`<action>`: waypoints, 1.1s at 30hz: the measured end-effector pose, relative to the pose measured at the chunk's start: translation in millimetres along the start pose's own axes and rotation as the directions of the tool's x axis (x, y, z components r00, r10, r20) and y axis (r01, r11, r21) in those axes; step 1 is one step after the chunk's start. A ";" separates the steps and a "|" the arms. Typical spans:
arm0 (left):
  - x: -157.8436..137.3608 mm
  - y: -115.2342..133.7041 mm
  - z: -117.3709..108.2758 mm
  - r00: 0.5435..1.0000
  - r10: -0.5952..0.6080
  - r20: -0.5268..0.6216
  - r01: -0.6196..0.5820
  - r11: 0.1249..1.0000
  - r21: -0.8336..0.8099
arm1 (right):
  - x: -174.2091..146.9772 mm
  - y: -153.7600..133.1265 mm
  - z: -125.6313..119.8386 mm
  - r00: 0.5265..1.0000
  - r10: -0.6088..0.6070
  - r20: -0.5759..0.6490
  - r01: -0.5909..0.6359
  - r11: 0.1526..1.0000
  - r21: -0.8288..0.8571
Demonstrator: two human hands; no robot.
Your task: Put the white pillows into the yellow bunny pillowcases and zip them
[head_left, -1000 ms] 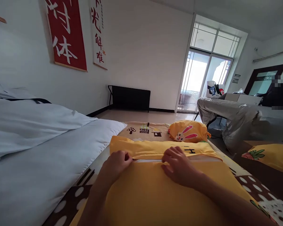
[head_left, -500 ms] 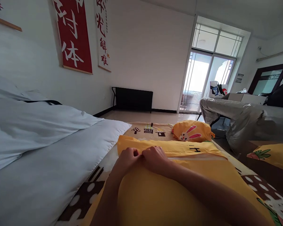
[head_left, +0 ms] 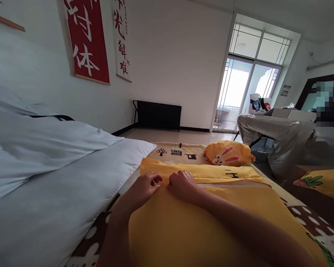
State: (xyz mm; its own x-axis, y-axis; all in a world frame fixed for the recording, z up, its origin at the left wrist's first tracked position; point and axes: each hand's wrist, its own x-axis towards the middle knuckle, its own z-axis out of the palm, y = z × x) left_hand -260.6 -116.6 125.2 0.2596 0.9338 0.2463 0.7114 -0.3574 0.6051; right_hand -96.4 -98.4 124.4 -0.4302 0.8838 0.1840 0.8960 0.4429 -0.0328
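Observation:
A yellow zippered fabric cover [head_left: 167,226] lies spread in front of me, with a white zip line [head_left: 233,185] running across its far part. My right hand [head_left: 182,185] is closed at the left end of the visible zip line, gripping the cover there. Whatever its fingertips pinch is hidden behind the knuckles. Just left of it, my left hand [head_left: 146,187] hovers at or rests on the cover, its curled fingers and thumb apart with nothing between them.
White bedding [head_left: 72,178] is heaped along the left side. A patterned blanket [head_left: 172,152] lies underneath the cover. Beyond it sits a yellow rabbit-print bundle [head_left: 225,154]. Another yellow carrot-print piece [head_left: 325,183] is at right, near a plastic-draped table [head_left: 284,129].
My left hand has moved slightly left, away from the right hand, and its fingers have loosened. My right hand stays closed at about the same place on the cover.

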 end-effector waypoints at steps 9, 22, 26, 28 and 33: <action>2.5 7.0 9.3 0.992 0.128 0.012 -0.127 0.990 -0.060 | 1.0 5.9 -8.8 0.999 -0.015 -0.034 0.020 0.988 0.152; -2.9 17.0 -0.1 0.993 0.117 0.003 -0.117 0.993 -0.001 | -15.5 -1.6 -43.0 0.998 -0.027 0.060 0.022 0.996 0.090; -3.8 14.7 -0.8 0.992 0.127 0.001 -0.127 0.992 0.007 | -21.0 5.0 -45.7 0.997 -0.014 0.075 0.010 0.999 0.050; -4.4 14.1 -1.9 0.993 0.120 0.011 -0.120 0.993 -0.005 | -25.3 12.2 -47.7 0.997 -0.001 0.071 -0.002 0.999 0.039; -4.7 12.8 -2.7 0.994 0.100 0.053 -0.100 0.995 -0.010 | -42.9 28.6 -47.4 0.998 0.027 0.051 -0.025 0.999 -0.034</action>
State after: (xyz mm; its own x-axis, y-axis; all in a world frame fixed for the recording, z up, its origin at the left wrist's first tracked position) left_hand -254.5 -125.6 133.8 0.3637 0.8928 0.2657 0.6752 -0.4492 0.5851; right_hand -47.1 -130.7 162.1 -0.4107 0.9020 0.1327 0.9099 0.4149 -0.0038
